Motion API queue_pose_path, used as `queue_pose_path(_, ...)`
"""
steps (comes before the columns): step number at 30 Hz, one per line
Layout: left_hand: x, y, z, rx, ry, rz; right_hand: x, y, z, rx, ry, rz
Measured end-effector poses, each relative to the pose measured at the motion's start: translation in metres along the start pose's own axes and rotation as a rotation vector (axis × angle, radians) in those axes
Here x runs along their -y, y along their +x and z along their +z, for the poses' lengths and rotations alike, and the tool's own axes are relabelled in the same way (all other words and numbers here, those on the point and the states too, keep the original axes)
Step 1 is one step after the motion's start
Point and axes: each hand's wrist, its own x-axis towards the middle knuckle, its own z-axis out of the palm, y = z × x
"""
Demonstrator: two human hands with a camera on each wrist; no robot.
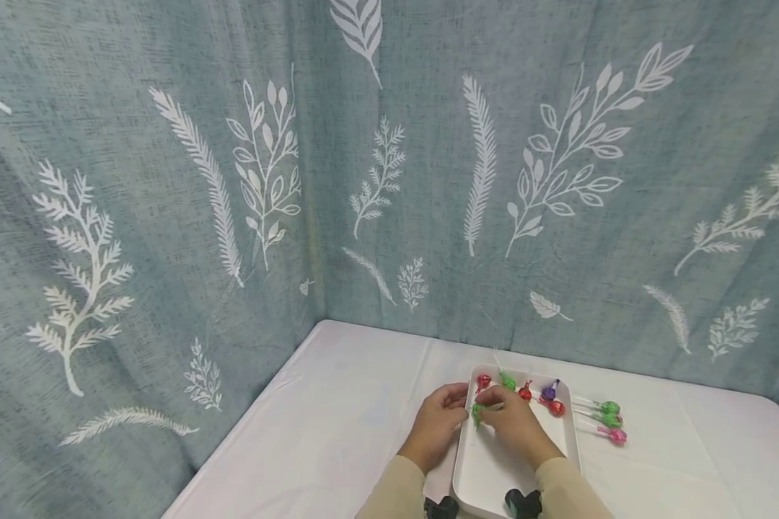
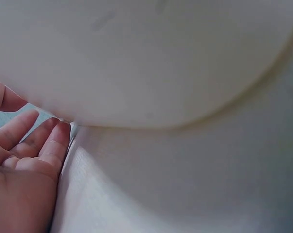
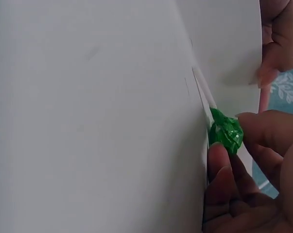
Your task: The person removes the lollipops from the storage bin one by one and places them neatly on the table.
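Note:
A green-wrapped lollipop (image 3: 227,131) is pinched between the fingers and thumb of my right hand (image 1: 518,425). Its white stick lies along the inner left wall of the white tray (image 1: 493,497). My left hand (image 1: 433,425) grips the tray's left side, with its fingertips at the wall in the left wrist view. Farther back in the tray lie red lollipops (image 1: 525,391), another green lollipop (image 1: 508,380) and a purple lollipop (image 1: 549,391). Part of the held lollipop is hidden by my fingers in the head view.
Right of the tray, two green lollipops (image 1: 609,408) and a pink lollipop (image 1: 617,435) lie on the white table (image 1: 681,461), sticks toward the tray. A blue-green curtain (image 1: 428,180) with white leaf prints hangs behind and to the left of the table.

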Motion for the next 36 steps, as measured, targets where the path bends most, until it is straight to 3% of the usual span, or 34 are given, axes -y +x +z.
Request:
queue_pose_path(18,0.0016,0.0000,0.0003,0.003,0.036,-0.004,-0.0010,-0.0023,-0.0015,0.015,-0.054,-0.022)
queue_pose_path(36,-0.0006,-0.0036,-0.0011,0.009,0.010,0.003,0.0029,-0.0042,-0.0034,-0.037,0.036,0.039)
